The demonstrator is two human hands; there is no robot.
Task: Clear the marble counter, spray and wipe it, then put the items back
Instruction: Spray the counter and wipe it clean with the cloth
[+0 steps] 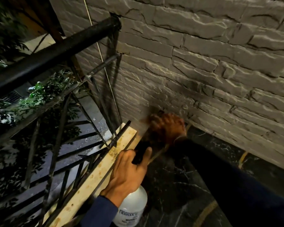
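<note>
My left hand (pixel 129 172) grips the black trigger head of a white spray bottle (pixel 131 208) over the near end of the dark marble counter (pixel 175 185). My right hand (pixel 166 128) is blurred at the far corner of the counter, close to the grey stone wall (pixel 203 63). Its fingers are curled, and I cannot tell whether a cloth sits under them. Both arms wear dark blue sleeves.
A pale cream stone ledge (pixel 97 171) borders the counter on the left. A black metal railing (pixel 47 59) stands on it, with trees and a street far below. Thin yellow veins cross the marble at the right.
</note>
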